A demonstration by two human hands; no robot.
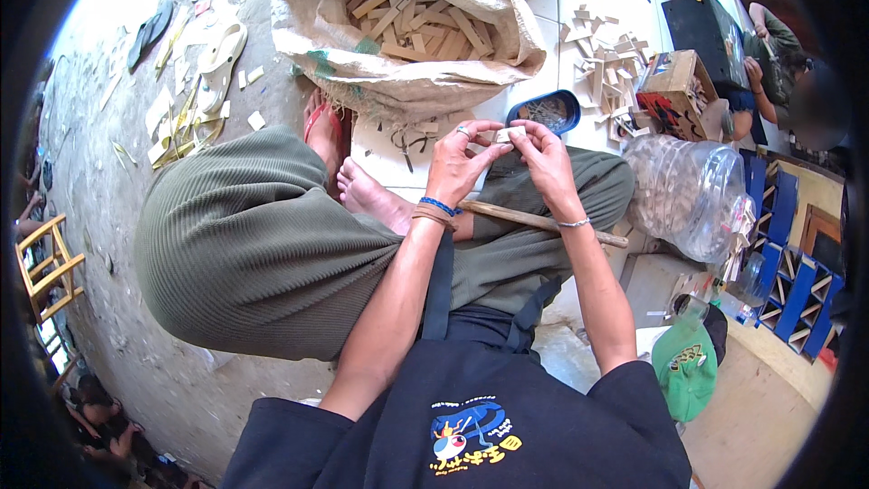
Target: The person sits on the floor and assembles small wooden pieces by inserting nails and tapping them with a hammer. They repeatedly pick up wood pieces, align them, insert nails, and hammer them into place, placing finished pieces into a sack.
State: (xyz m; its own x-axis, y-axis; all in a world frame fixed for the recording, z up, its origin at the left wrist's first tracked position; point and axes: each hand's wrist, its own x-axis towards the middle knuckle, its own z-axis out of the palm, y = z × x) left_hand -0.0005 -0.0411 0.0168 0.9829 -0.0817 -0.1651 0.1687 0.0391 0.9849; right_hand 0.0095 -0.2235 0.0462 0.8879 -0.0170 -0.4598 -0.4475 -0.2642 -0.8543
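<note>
Between my two hands, over my folded legs, is a small pale wooden piece (503, 136). My left hand (463, 163) pinches its left end; my right hand (546, 161) has fingers closed on its right end. Just beyond my right hand sits a dark blue oval tub (544, 109) with small thin bits inside, too small to name. Across my lap, under both wrists, lies a wooden stick (534, 218), perhaps a tool handle. Dark pliers-like tools (407, 143) rest on the white tiles left of my left hand.
A large white woven sack (407, 95) full of wooden slats stands ahead. Loose wooden pieces (602, 72) are heaped on the tiles, near a cardboard box (676, 91). Clear plastic bags (692, 190) and a green cap (685, 367) are at right. Another person (774, 50) sits far right.
</note>
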